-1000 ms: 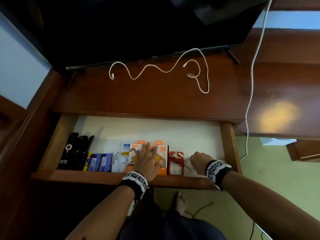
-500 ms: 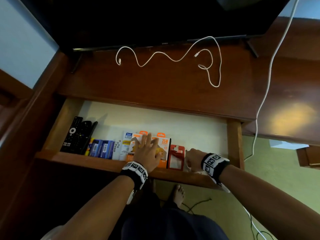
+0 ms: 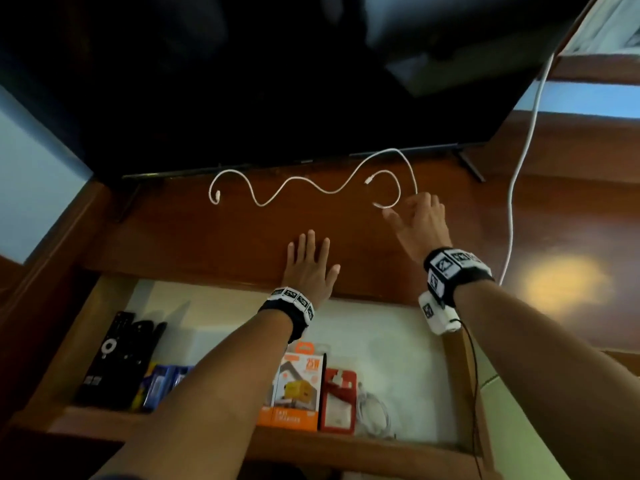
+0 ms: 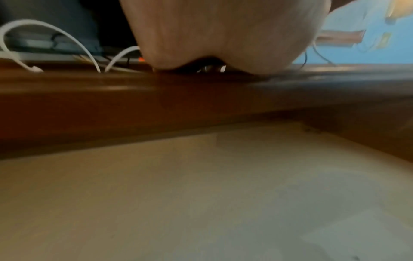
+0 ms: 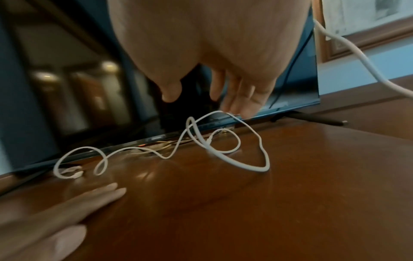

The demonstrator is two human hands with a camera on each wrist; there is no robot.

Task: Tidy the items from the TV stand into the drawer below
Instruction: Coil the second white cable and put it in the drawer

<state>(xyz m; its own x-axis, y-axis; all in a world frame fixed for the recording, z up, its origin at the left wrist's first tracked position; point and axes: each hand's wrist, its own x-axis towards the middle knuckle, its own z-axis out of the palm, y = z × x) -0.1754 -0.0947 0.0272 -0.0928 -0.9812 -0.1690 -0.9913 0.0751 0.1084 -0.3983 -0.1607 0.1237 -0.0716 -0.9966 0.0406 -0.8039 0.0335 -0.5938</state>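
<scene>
The right hand point(image 3: 420, 225) hangs over the white charging cable point(image 3: 304, 183) on the tabletop point(image 3: 194, 237), its grip wide: thumb spread to one side, fingers point(image 5: 242, 98) loosely extended down toward the cable's right-hand loop. In the right wrist view the fingertips sit right at the raised strand, but whether they touch it cannot be told. The left hand point(image 3: 309, 268) lies flat near the tabletop's front edge, fingers straight and spread, its grip holding nothing. The cable snakes in front of the television point(image 3: 277, 81), well apart from the left hand. Below, the open drawer point(image 3: 464, 393) holds two black remotes point(image 3: 116, 358) at the left, blue packs point(image 3: 162, 384), an orange charger box point(image 3: 299, 386), a red package point(image 3: 339, 400) and a coiled white cable point(image 3: 374, 410). A thicker white cord point(image 3: 519, 168) hangs at the right.
</scene>
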